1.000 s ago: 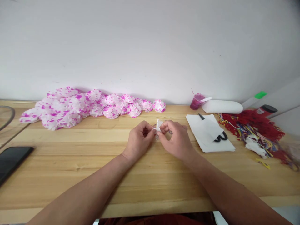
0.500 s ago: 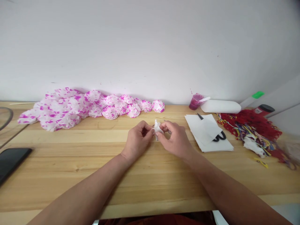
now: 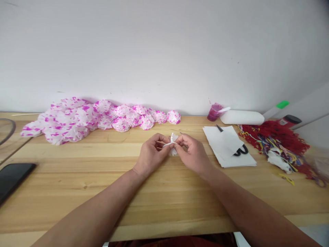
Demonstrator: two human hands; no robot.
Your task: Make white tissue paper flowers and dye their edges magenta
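Both hands pinch a small piece of white tissue paper [image 3: 173, 138], folded and gathered at its middle, just above the wooden table. My left hand [image 3: 154, 151] grips it from the left with thumb and fingers. From the right, my right hand [image 3: 191, 151] closes its thumb and fingertips on the same paper. The thumbs nearly meet at the centre, with paper sticking up behind them. White paper flowers [image 3: 69, 120] with magenta flecks lie heaped along the wall, and a single paper flower [image 3: 173, 117] ends the row behind my hands.
On the right, scissors [image 3: 240, 150] lie partly under a sheet on a stack of white paper [image 3: 236, 162]. Behind stand a purple-stained cup [image 3: 214, 113] and a white roll [image 3: 243, 117]. Tangled red yarn [image 3: 280, 137] is farther right. A phone [image 3: 15, 178] lies at left.
The paper between my fingers has spread a little, with more white showing on the left side and behind. My thumbs have come closer together at its middle.
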